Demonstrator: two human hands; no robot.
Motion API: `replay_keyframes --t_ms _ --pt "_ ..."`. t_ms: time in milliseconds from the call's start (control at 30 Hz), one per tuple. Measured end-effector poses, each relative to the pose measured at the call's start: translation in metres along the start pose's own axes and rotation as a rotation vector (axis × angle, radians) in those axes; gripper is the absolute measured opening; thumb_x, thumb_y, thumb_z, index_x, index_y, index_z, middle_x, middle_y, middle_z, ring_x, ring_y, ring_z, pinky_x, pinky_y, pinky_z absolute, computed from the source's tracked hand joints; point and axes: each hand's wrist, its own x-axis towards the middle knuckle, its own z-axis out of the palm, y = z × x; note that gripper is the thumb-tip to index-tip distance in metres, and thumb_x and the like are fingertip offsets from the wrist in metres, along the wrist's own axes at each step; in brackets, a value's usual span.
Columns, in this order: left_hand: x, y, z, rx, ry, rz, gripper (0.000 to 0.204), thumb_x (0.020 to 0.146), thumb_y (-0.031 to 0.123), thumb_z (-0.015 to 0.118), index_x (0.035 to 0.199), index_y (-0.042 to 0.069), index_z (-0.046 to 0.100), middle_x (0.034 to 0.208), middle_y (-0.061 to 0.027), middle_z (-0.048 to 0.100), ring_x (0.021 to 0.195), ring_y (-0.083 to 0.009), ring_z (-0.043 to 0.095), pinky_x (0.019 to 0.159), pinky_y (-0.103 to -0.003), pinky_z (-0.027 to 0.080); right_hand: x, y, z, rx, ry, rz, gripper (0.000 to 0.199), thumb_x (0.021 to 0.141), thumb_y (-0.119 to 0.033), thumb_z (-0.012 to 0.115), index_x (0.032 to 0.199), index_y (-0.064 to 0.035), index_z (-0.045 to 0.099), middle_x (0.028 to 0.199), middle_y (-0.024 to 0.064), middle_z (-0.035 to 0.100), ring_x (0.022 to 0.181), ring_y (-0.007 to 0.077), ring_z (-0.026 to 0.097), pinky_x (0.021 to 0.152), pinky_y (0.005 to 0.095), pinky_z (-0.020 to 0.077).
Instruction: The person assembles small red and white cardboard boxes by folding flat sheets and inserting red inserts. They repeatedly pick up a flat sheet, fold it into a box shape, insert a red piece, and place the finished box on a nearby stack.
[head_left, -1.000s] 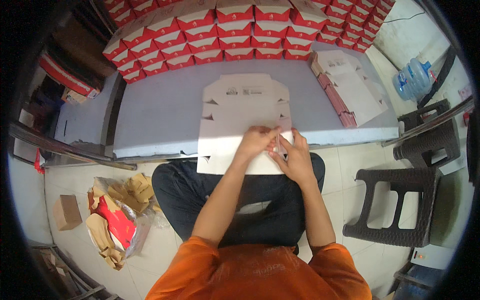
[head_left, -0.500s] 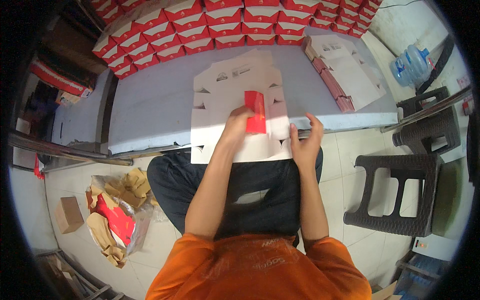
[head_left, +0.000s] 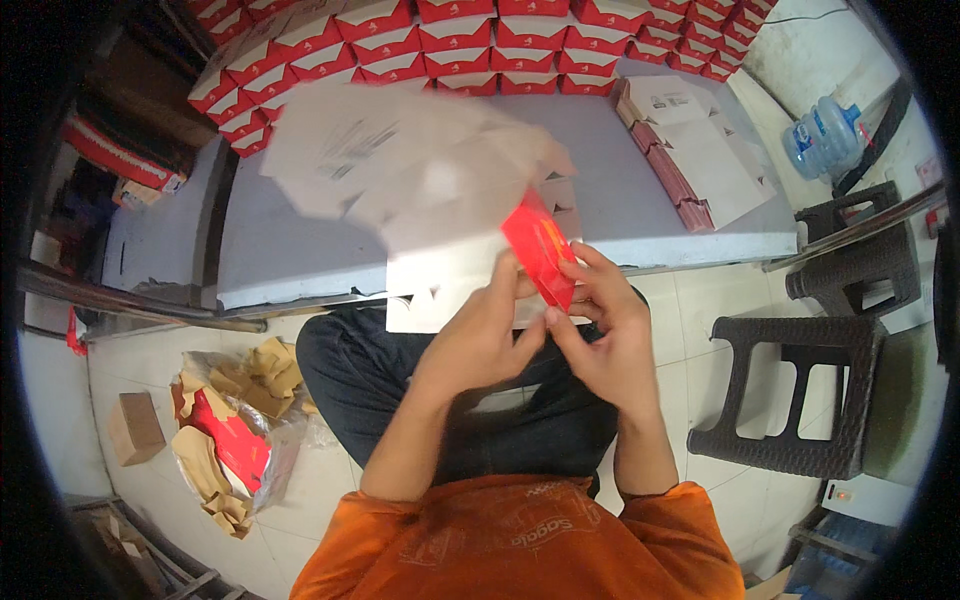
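While blurred white carton blank (head_left: 420,170) lifts off grey table (head_left: 640,190), left hand (head_left: 480,335) and right hand (head_left: 605,335) both pinching its red flap (head_left: 540,250), folded red-and-white boxes (head_left: 450,40) stacked behind.

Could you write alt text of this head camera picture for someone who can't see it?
Seen from above, a seated person's left hand and right hand grip a flat white cardboard box blank, blurred, with a red flap showing between them. Behind it lie a grey table, rows of red and white boxes, and a stack of flat blanks at right.
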Motion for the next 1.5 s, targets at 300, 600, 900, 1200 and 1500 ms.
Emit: replay_keyframes --t_ms 300,600,900,1200,1500 --pt "-0.021 0.034 -0.067 -0.092 -0.105 -0.270 0.019 0.086 0.010 0.060 0.071 -0.001 0.061 0.053 -0.0086 0.049 0.049 -0.0134 0.048 0.050 -0.029 0.042 0.016 -0.021 0.002 0.178 0.049 0.075 0.025 0.081 -0.016 0.074 0.102 -0.0056 0.064 0.066 0.0044 0.050 0.058 0.0110 0.046 0.056 0.0256 0.0397" --pt "-0.028 -0.015 -0.071 -0.341 -0.118 -0.217 0.016 0.071 0.001 0.058 0.057 -0.001 0.051 0.049 -0.0031 0.036 0.050 -0.0068 0.033 0.045 -0.027 0.031 0.015 -0.028 0.010 -0.307 -0.410 -0.083 0.042 0.066 -0.009 0.083 0.105 -0.0029 0.066 0.067 0.0019 0.044 0.058 0.0097 0.038 0.053 0.0240 0.0336" --pt "-0.035 -0.007 -0.129 -0.188 -0.316 -0.112 0.020 0.074 0.006 0.076 0.092 -0.001 0.069 0.081 -0.0124 0.070 0.077 -0.0189 0.068 0.072 -0.030 0.052 0.036 -0.009 -0.062 -0.978 -0.316 -0.382 0.097 0.050 -0.032 0.092 0.135 -0.0068 0.051 0.118 0.0181 0.058 0.118 0.0383 0.050 0.103 0.0472 0.0350" --pt "-0.023 0.018 -0.061 -0.488 -0.260 -0.337 0.027 0.081 0.007 0.074 0.106 0.000 0.069 0.085 -0.0054 0.071 0.078 -0.0094 0.066 0.070 -0.024 0.054 0.026 0.004 -0.003 0.004 -0.319 -0.395 0.070 0.050 -0.047 0.090 0.102 -0.0087 0.064 0.104 0.0139 0.059 0.108 0.0326 0.050 0.108 0.0520 0.0272" --pt "-0.047 -0.021 -0.058 -0.676 -0.430 -0.656 0.010 0.087 0.007 0.070 0.094 -0.001 0.071 0.076 -0.0016 0.065 0.071 -0.0051 0.059 0.060 -0.022 0.049 0.020 -0.027 -0.009 -0.430 -0.553 -0.409 0.024 0.067 -0.014 0.080 0.089 -0.0109 0.071 0.093 0.0068 0.059 0.103 0.0306 0.054 0.100 0.0445 0.0344"
